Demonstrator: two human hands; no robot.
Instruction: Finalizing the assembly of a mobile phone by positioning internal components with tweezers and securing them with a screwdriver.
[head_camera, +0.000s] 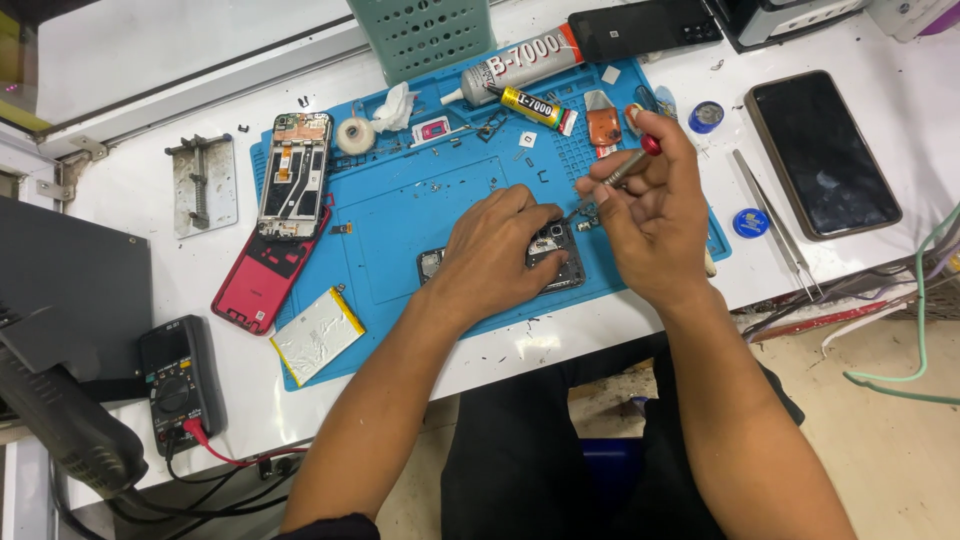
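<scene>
Both forearms entering from bottom of frame. Left hand (497, 255) pressed flat on opened phone (555, 262), mid-frame on blue mat (400, 215). Right hand (655, 215) pinched around slim screwdriver (625, 165), tip at phone's upper edge. Phone judged light, rigid, fragile inside; best held by frame edges.

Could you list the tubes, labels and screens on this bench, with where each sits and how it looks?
Large glue tube: top of the blue mat, lying flat, silver with red end.
Small glue tube: just below it, black and yellow label.
Phone: right of the mat, dark blank screen, bronze rim.
Multimeter: lower left, black, screen unlit.
</scene>
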